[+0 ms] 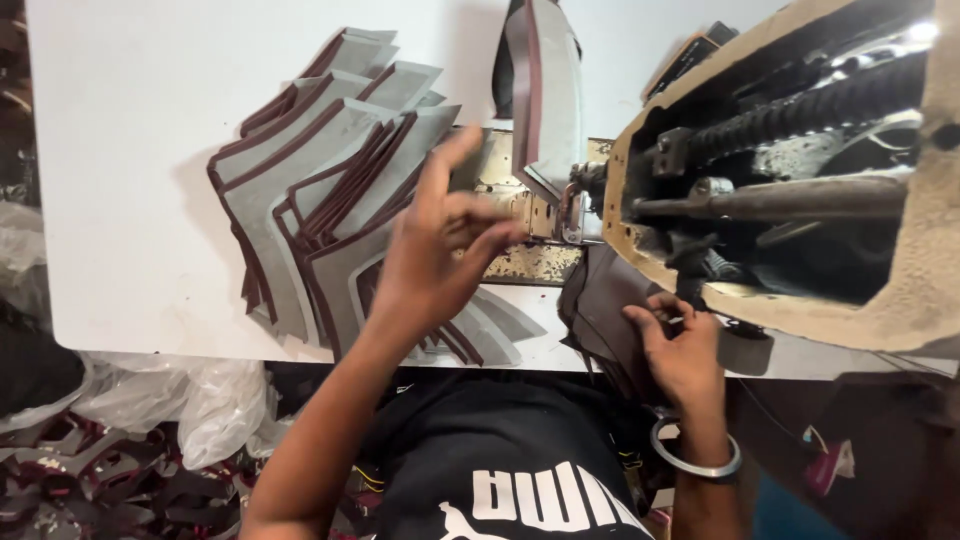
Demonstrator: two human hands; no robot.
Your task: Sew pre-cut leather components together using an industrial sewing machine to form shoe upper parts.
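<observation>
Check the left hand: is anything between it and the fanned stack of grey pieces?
Nothing visible. The left hand hovers open right over the grey pieces with maroon edging on the white table; the right hand is apart, on dark material.

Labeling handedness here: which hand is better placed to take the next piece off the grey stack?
Probably left. The left hand hovers open right over the grey stack; the right hand is by the sewing machine, on the dark piece.

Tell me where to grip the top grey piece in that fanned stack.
Probably its near end, by the left hand: the top grey piece overlaps the others there, maroon edge exposed. Come from the machine side, pinching top and underside.
</observation>
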